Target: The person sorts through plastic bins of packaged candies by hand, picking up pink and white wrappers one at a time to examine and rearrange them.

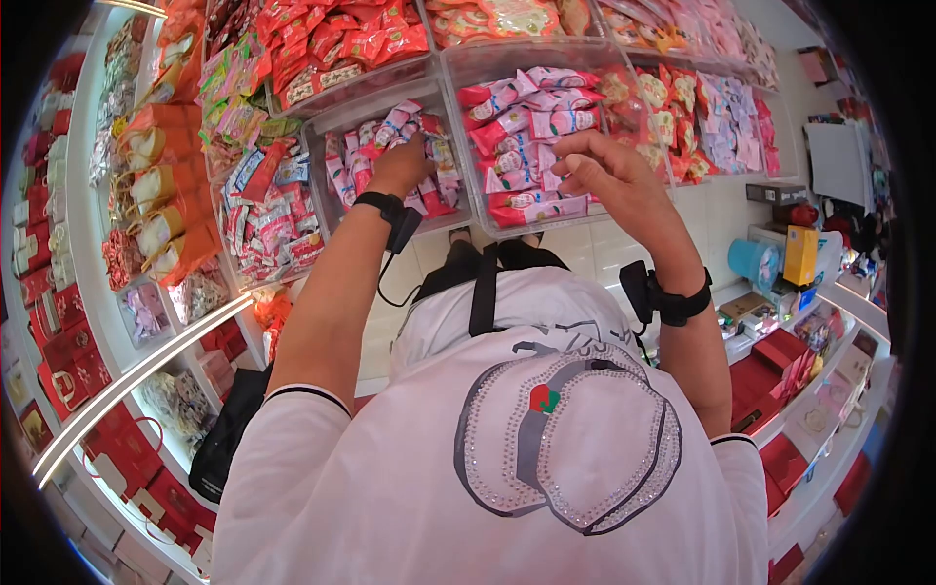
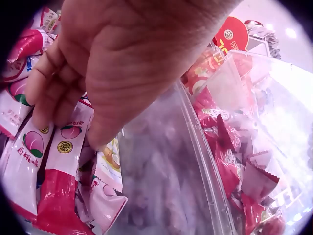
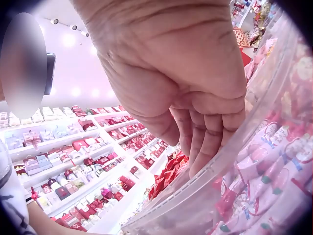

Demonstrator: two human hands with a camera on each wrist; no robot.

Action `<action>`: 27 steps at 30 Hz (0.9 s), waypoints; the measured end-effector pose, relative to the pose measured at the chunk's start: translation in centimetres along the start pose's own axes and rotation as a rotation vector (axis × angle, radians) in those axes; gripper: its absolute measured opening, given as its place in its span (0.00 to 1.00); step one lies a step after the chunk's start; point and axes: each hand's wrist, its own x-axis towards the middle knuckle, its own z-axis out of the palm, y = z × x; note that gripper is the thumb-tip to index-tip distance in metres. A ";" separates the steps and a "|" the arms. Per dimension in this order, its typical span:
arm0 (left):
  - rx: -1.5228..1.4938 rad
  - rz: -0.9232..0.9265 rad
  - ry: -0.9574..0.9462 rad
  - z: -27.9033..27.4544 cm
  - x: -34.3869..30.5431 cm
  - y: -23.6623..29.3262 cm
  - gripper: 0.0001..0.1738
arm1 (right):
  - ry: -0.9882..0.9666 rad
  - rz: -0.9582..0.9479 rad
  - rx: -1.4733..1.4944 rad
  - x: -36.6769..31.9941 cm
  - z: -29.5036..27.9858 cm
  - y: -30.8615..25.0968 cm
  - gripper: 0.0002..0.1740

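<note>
My left hand (image 1: 402, 171) reaches down into a clear bin (image 1: 317, 146) of pink and white wrapped packets. In the left wrist view, the bent fingers of that hand (image 2: 112, 68) touch the packets (image 2: 66, 147), with the thumb apart from them; no packet is lifted. My right hand (image 1: 619, 175) hovers at the right side of the neighbouring bin of pink packets (image 1: 531, 127). Seen from the right wrist, this hand (image 3: 181, 83) has loosely bent fingers beside the clear bin wall (image 3: 195, 183) and holds nothing visible.
More bins of red packets (image 1: 341, 34) and mixed sweets (image 1: 273, 200) stand around. Shelves with red bags (image 1: 73, 356) line the left, and a blue container (image 1: 751, 261) stands at the right. A blurred person beside a phone (image 3: 50, 73) shows in the right wrist view.
</note>
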 end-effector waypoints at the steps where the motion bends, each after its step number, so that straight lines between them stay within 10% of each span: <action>1: 0.006 -0.006 0.004 -0.1 -0.1 0.1 0.35 | -0.008 0.006 -0.014 0.0 0.0 0.0 0.14; 14: -0.175 0.040 0.431 -2.0 -7.9 -2.4 0.17 | -0.057 -0.014 0.001 0.9 0.3 -0.5 0.13; 27: -1.601 0.324 0.412 -11.0 -15.4 5.6 0.10 | -0.194 0.013 0.144 2.4 2.8 -3.3 0.18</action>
